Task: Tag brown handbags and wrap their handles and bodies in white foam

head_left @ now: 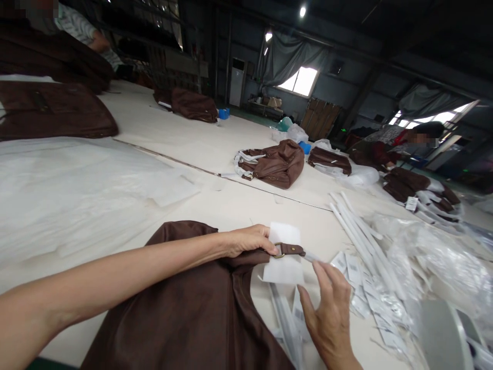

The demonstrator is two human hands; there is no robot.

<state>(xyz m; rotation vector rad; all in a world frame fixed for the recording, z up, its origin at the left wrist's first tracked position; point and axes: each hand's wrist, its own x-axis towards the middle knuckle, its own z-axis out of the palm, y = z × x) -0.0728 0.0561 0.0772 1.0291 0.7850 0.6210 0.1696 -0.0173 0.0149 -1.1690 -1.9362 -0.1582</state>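
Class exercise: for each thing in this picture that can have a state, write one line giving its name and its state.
Brown bag: lying flat on the table, left hand on it.
Strap tab: resting on the white sheet, pinched at its ring.
White sheet: flat under the tab.
Left hand: closed in a grip on the ring end.
Right hand: open, fingertips at the sheet's edge.
Far brown bag: slumped, unattended.

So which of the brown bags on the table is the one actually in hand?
The nearest brown bag, under the left hand, which pinches its strap tab over white foam. The other bags lie untouched farther off.
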